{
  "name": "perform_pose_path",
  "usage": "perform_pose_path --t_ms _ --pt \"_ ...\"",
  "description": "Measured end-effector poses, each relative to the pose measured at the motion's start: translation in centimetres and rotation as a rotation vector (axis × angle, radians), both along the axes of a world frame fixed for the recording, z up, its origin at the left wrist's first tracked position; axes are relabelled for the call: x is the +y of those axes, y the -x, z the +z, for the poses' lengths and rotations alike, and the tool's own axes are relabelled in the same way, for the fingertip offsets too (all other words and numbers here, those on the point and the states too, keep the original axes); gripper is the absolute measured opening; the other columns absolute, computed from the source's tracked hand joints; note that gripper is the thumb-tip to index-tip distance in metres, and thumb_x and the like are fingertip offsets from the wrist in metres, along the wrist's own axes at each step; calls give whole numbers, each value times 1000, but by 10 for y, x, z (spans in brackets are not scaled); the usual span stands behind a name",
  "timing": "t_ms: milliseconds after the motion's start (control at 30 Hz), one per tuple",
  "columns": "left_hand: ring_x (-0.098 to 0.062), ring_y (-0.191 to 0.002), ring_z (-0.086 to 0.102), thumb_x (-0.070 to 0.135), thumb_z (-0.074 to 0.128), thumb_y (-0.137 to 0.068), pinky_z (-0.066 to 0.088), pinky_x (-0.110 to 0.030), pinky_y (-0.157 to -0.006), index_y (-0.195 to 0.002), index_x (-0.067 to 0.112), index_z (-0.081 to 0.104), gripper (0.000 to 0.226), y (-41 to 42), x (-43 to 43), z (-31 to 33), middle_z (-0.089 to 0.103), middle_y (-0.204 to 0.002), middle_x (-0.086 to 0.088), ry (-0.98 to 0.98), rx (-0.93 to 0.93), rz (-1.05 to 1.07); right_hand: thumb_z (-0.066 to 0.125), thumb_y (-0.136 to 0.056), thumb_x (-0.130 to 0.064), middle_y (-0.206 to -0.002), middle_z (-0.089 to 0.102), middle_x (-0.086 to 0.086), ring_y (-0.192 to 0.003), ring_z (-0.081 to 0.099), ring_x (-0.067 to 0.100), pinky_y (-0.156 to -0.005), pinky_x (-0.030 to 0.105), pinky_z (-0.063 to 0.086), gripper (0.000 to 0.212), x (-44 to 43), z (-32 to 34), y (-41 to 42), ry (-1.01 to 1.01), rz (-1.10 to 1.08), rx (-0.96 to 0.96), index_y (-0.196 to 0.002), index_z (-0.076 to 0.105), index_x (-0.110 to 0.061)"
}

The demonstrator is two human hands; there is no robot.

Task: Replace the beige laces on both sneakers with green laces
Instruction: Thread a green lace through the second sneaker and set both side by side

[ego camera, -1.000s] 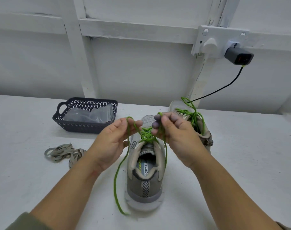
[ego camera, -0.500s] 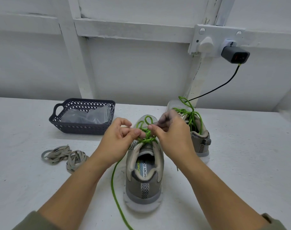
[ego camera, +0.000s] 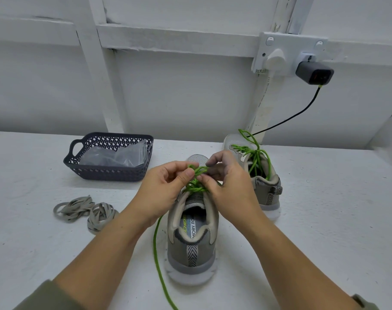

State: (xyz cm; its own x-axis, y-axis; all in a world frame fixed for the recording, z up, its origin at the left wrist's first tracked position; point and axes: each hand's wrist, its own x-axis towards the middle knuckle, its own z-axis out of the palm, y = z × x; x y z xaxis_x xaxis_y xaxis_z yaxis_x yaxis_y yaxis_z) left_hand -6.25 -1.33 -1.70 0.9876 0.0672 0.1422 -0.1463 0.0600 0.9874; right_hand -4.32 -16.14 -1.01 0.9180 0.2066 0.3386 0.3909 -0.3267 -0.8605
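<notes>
White-painted boards with raised battens back a matte, faintly gritty white table (ego camera: 325, 231). Up on the wall, a double socket (ego camera: 286, 44) carries a white plug and a dark charger block (ego camera: 314, 73). Its thin black cable drops behind the far shoe.

From my remote seat I see the near sneaker (ego camera: 191, 249) standing mid-table, heel toward the camera. It has grey mesh, a tan padded collar, a herringbone pull tab and a pale, translucent sole. The left hand (ego camera: 166, 189) and right hand (ego camera: 231, 186) meet over its tongue, each pinching a loop of the round braided green lace (ego camera: 196, 186) between thumb and forefinger. Fingers hide most of the knot, so I cannot tell how the loops cross. One loose end trails down the shoe's left side and is cut off by the bottom edge.

The second sneaker (ego camera: 269, 193) stands just behind to the right, partly covered by the right hand, with its own green loops standing up. At the left lie flat beige laces (ego camera: 85, 211) in two coils. Behind them sits a dark lattice-walled basket (ego camera: 105, 173) holding a crumpled clear bag (ego camera: 119, 155).
</notes>
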Motion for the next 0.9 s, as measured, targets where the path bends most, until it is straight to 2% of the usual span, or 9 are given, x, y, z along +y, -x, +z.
perform_pose_path --t_ms 133,200,300,400,500,633,767,833,900 --pt "-3 -65 62 21 64 -78 50 -13 -65 -87 8 62 15 1 -3 0 66 -68 1 43 -10 22 68 -87 -7 -77 69 -13 -75 67 4 -74 24 55 27 -1 1 0 -3 59 -94 -93 63 -33" --pt "-4 -65 64 20 63 -77 51 -14 -65 -85 8 60 16 1 -4 0 67 -66 3 39 -22 26 65 -89 -6 -76 70 -13 -70 67 5 -71 27 55 27 1 -2 0 -89 40 -39 -89 66 -33" --pt "-7 -63 67 17 63 -81 51 -14 -62 -85 4 59 14 1 -6 0 69 -65 1 47 -18 44 62 -93 -11 -75 71 -5 -65 68 9 -67 26 53 23 6 -4 0 -235 9 69 -103 60 -31" --pt "-9 -60 68 18 64 -86 51 -15 -59 -87 -2 60 20 1 -9 1 69 -64 -2 81 14 83 64 -92 -16 -70 71 -5 -63 68 9 -62 24 53 22 5 -5 -1 -162 -36 -21 -99 51 -33" --pt "-4 -56 63 18 63 -90 49 -13 -57 -83 -2 61 21 -1 -13 3 67 -61 1 105 41 141 61 -91 -12 -82 70 -10 -73 65 2 -68 18 52 14 7 -9 1 -3 -56 -220 -100 67 -21" --pt "-3 -57 62 23 66 -87 49 -11 -58 -79 2 62 23 -3 -10 5 68 -61 1 43 35 181 61 -78 -8 -91 66 -3 -82 53 -1 -79 3 39 33 8 -11 4 197 -87 -356 -110 70 -12" --pt "-2 -57 53 33 71 -80 44 -14 -58 -76 11 64 23 -6 -4 3 62 -61 2 -187 -30 229 59 -86 -9 -92 51 -2 -84 47 5 -73 3 33 19 7 -1 3 287 -47 -114 -100 70 -15" --pt "2 -58 54 29 71 -82 43 -11 -60 -75 12 63 20 -7 -6 2 63 -61 10 -245 -60 222 55 -88 -11 -94 50 -1 -87 50 13 -72 12 37 15 6 1 1 277 5 10 -91 67 -19" --pt "-2 -60 59 26 69 -84 46 -13 -62 -76 8 62 21 -8 -8 2 67 -63 7 -200 -46 198 55 -86 -9 -87 59 -1 -80 57 16 -74 26 47 16 3 2 0 169 63 121 -83 68 -18"
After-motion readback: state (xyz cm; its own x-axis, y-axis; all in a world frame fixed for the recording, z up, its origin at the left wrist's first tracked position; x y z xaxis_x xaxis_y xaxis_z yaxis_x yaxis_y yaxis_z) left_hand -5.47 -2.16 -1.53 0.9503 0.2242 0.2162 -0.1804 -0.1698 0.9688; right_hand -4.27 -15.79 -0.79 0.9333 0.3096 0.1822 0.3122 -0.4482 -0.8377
